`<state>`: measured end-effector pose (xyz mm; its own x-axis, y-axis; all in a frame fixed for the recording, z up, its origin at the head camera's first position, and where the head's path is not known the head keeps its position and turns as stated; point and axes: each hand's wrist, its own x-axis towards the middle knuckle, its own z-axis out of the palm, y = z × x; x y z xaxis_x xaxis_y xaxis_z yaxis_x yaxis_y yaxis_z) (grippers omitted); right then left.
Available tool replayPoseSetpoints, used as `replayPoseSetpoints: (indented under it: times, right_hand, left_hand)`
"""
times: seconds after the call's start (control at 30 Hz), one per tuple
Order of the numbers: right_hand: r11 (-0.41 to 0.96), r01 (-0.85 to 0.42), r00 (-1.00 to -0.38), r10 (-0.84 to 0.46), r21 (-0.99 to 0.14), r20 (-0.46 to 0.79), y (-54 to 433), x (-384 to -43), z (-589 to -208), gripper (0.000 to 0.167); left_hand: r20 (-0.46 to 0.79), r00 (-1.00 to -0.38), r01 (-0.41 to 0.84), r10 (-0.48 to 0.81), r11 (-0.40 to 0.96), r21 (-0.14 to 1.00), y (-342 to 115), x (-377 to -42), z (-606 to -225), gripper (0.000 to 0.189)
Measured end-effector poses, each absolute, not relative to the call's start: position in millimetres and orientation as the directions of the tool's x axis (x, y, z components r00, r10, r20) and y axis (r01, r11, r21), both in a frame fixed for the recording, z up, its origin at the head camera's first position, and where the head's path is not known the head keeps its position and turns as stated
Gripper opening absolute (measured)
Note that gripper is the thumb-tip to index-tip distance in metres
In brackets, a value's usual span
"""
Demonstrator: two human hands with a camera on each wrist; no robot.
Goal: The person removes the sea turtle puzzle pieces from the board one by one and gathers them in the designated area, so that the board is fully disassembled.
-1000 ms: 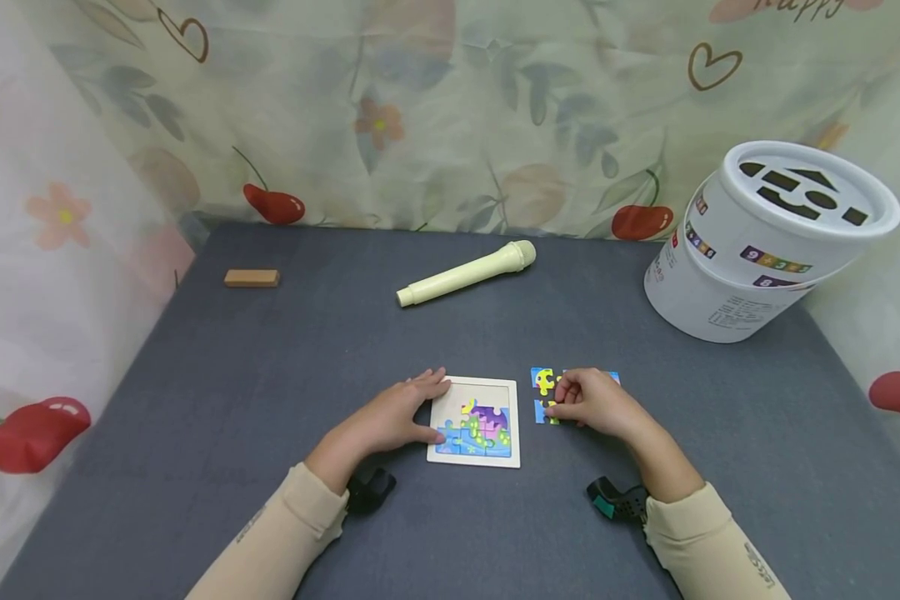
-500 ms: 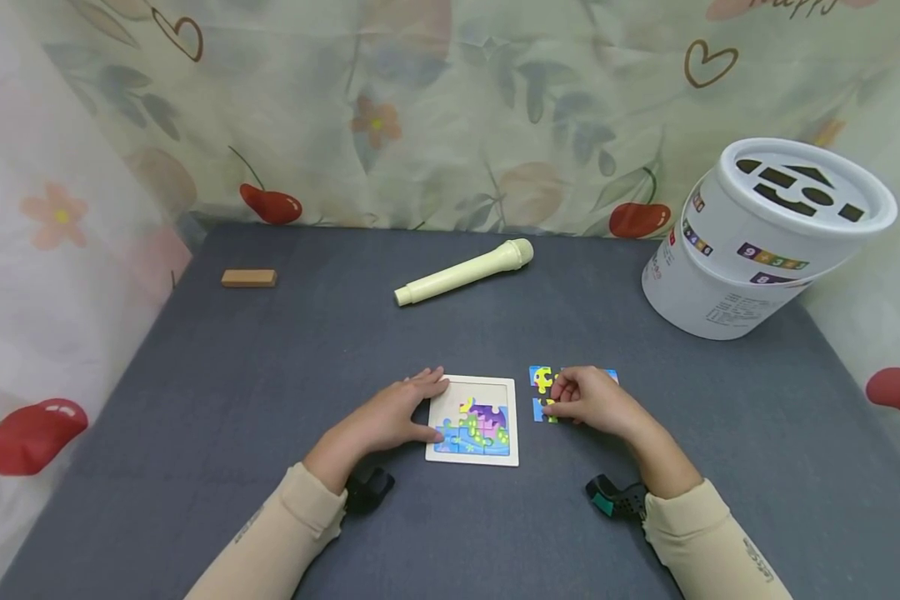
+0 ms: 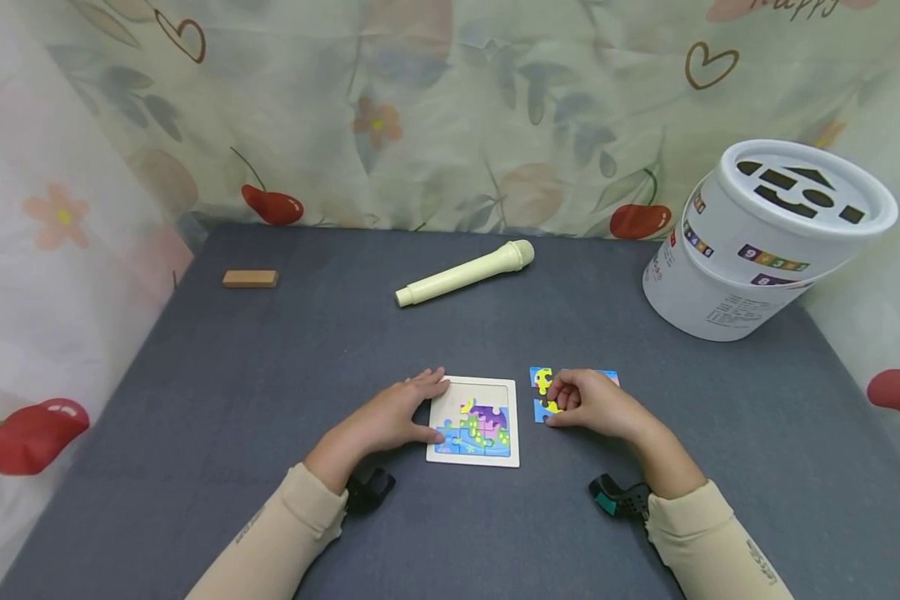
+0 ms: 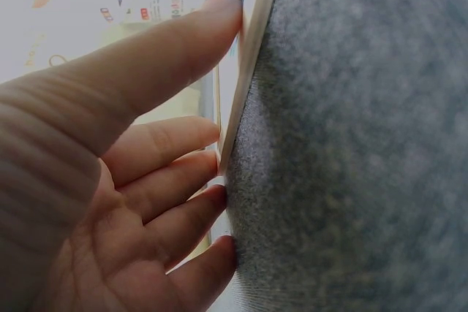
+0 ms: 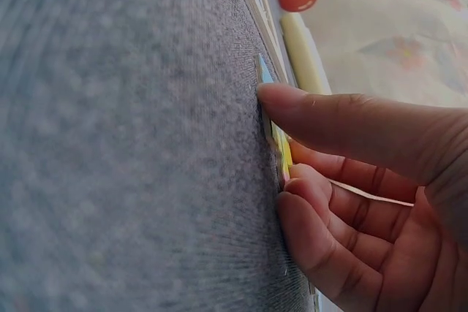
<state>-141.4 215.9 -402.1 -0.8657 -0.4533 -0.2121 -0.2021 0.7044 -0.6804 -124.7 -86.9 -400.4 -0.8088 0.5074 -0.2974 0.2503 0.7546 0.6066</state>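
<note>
In the head view, my left hand (image 3: 382, 423) rests at the left side of a small framed jigsaw puzzle (image 3: 474, 462). Its thumb lies over the lower left corner; the other fingers reach the upper left edge, fairly straight. Joined pieces in purple, green and blue fill the lower part of the frame. To the right, my right hand (image 3: 592, 402) holds a blue and yellow puzzle piece (image 5: 284, 150) by its edges, between thumb and curled fingers, low at the cloth. Just beyond lies a yellow and blue piece (image 3: 540, 377); a blue piece (image 3: 611, 377) is partly hidden behind the hand.
A cream toy microphone (image 3: 465, 272) lies behind the puzzle. A wooden block (image 3: 250, 279) is at the far left, and a large white tub (image 3: 727, 292) with shape holes in its lid stands at the back right. A patterned curtain closes the back.
My right thumb has slid from the piece's right part to its near edge, so more of its yellow part shows. The left hand and the frame stay put.
</note>
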Motion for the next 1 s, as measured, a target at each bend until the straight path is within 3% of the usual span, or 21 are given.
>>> replayPoseSetpoints:
  times: [1.0]
  right_hand:
    - [0.712,-0.228,-0.866,-0.460,-0.664,-0.196,215.5,-142.8,-397.0,0.026]
  left_hand:
    - [-0.287,-0.810,0.259,0.511,0.752,0.606,-87.1,-125.2,-402.4,0.075]
